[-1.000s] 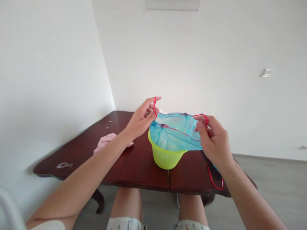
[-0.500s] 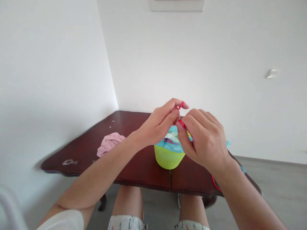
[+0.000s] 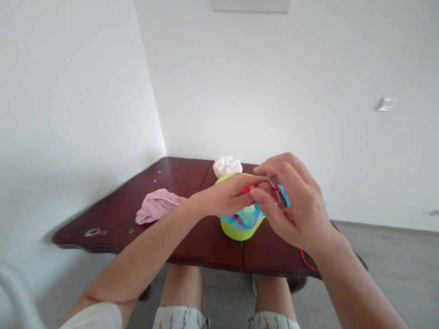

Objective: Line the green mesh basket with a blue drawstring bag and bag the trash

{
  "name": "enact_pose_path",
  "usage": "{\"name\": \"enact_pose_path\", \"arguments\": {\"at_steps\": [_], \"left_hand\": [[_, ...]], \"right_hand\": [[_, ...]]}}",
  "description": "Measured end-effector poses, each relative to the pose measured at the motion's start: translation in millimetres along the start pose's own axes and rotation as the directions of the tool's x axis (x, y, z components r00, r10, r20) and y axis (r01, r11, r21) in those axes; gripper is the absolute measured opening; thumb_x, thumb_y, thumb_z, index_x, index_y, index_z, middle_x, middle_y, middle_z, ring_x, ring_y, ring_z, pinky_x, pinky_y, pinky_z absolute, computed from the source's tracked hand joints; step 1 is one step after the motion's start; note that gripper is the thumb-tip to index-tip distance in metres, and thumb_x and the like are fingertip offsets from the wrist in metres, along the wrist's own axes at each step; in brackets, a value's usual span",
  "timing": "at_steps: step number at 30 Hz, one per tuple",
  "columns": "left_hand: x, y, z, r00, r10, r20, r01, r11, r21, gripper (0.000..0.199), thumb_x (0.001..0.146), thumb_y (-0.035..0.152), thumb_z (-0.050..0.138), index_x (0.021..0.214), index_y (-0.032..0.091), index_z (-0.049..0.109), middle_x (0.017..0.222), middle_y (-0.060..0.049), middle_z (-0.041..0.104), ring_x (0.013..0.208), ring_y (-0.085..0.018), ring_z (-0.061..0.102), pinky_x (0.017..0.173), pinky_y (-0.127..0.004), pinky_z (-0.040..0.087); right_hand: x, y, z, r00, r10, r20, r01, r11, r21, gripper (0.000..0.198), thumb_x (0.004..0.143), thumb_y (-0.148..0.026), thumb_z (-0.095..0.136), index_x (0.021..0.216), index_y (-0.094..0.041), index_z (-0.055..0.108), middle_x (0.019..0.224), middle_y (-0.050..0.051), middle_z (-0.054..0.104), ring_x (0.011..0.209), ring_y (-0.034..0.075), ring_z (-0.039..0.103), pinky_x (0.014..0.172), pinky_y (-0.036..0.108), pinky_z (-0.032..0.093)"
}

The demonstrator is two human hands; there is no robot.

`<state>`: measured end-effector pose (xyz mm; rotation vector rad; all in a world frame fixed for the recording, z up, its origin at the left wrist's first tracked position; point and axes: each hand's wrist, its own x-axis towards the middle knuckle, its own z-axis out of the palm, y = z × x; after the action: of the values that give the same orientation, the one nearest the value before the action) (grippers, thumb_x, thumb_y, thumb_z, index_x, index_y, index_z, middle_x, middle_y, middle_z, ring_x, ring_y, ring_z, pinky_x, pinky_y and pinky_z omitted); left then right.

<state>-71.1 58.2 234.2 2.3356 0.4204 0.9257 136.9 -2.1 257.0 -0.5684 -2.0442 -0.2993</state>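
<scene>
My left hand point(image 3: 236, 194) is closed on a thin red cord point(image 3: 249, 188), which lies across its fingers; its fingertips are partly hidden behind my right hand. Close against it, my right hand point(image 3: 297, 205) is curved, with thumb and fingers apart and the thumb tip beside the cord. Below both hands stands a yellow-green plastic basket point(image 3: 239, 232). A blue plastic packet point(image 3: 248, 218) with purple and pale patches rests in its top, partly covered by my hands. More red cord point(image 3: 306, 261) lies near the table's right front edge, behind my right forearm.
A crumpled pink cloth point(image 3: 158, 206) lies on the dark red wooden table point(image 3: 209, 244), left of the basket. Behind the basket sits a crumpled white plastic bag point(image 3: 227, 165). White walls stand at the left and back. My knees are under the front edge.
Both hands have come down slightly over the basket. The right thumb and fingers have spread apart from their pinch on the red cord. The white bag now shows behind.
</scene>
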Motion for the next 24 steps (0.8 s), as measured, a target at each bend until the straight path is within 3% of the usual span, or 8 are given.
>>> {"name": "enact_pose_path", "arguments": {"at_steps": [2,4,7,14,16,19,22,24], "left_hand": [[-2,-1,-4,0.997,-0.051,0.061,0.06,0.985,-0.161,0.055,0.124,0.065,0.051,0.095,0.021,0.066,0.076,0.0,0.062,0.065,-0.014,0.054,0.061,-0.029,0.048],[-5,-5,-6,0.989,-0.119,0.086,0.139,0.948,-0.287,0.062,0.122,0.076,0.05,0.095,0.021,0.064,0.069,0.002,0.058,0.056,-0.011,0.048,0.053,-0.027,0.042],[-7,-15,-2,0.976,-0.205,0.073,0.218,0.898,-0.382,0.067,0.118,0.085,0.052,0.103,0.021,0.064,0.072,0.001,0.066,0.051,-0.01,0.052,0.048,-0.023,0.042],[-11,-30,3,0.936,-0.329,-0.126,0.225,0.835,-0.503,0.06,0.118,0.078,0.059,0.129,0.02,0.069,0.081,-0.001,0.08,0.046,-0.011,0.061,0.047,-0.021,0.049],[-10,-32,2,0.908,-0.379,-0.177,0.227,0.803,-0.551,0.057,0.119,0.074,0.06,0.135,0.019,0.07,0.082,-0.003,0.082,0.045,-0.012,0.061,0.05,-0.023,0.054],[-9,-32,1,0.912,-0.378,-0.159,0.216,0.772,-0.598,0.058,0.119,0.075,0.055,0.135,0.02,0.068,0.086,-0.005,0.084,0.047,-0.014,0.062,0.054,-0.027,0.057],[-11,-25,0,0.945,-0.278,-0.172,0.198,0.906,-0.374,0.057,0.124,0.072,0.04,0.126,0.021,0.066,0.09,-0.007,0.082,0.061,-0.018,0.072,0.059,-0.029,0.059],[-14,-19,0,0.967,-0.136,-0.214,0.15,0.988,0.048,0.047,0.127,0.062,0.041,0.117,0.022,0.066,0.095,-0.009,0.081,0.081,-0.023,0.078,0.073,-0.033,0.064]], "right_hand": [[-13,9,4,0.988,0.149,-0.029,-0.146,0.987,0.07,0.018,0.121,-0.035,0.064,0.136,-0.025,0.069,0.119,0.01,0.076,0.105,0.027,0.071,0.092,0.045,0.058],[-27,17,12,0.969,0.245,-0.021,-0.242,0.965,0.103,0.011,0.122,-0.032,0.063,0.125,-0.026,0.072,0.107,0.006,0.075,0.094,0.022,0.071,0.084,0.039,0.057],[-43,25,26,0.959,0.277,-0.05,-0.27,0.956,0.116,0.018,0.12,-0.026,0.067,0.103,-0.025,0.071,0.09,0.001,0.07,0.077,0.017,0.064,0.071,0.033,0.051],[-62,12,40,0.921,0.331,-0.204,-0.297,0.938,0.18,0.02,0.117,-0.023,0.069,0.098,-0.024,0.07,0.085,0.0,0.067,0.073,0.015,0.061,0.067,0.032,0.049],[-71,8,50,0.877,0.439,-0.197,-0.373,0.879,0.299,0.019,0.118,-0.028,0.071,0.099,-0.025,0.073,0.084,0.0,0.068,0.068,0.015,0.059,0.061,0.032,0.046],[-89,6,70,0.789,0.614,-0.006,-0.54,0.698,0.471,0.019,0.116,-0.041,0.076,0.106,-0.025,0.08,0.076,-0.002,0.066,0.052,0.012,0.046,0.049,0.031,0.032],[-96,9,79,0.786,0.618,0.008,-0.547,0.691,0.473,0.017,0.115,-0.042,0.077,0.116,-0.027,0.084,0.086,0.001,0.072,0.054,0.012,0.05,0.046,0.029,0.033],[-92,13,76,0.826,0.533,-0.183,-0.447,0.817,0.364,0.02,0.115,-0.036,0.075,0.132,-0.029,0.083,0.119,0.01,0.08,0.084,0.022,0.074,0.062,0.035,0.058]]}}
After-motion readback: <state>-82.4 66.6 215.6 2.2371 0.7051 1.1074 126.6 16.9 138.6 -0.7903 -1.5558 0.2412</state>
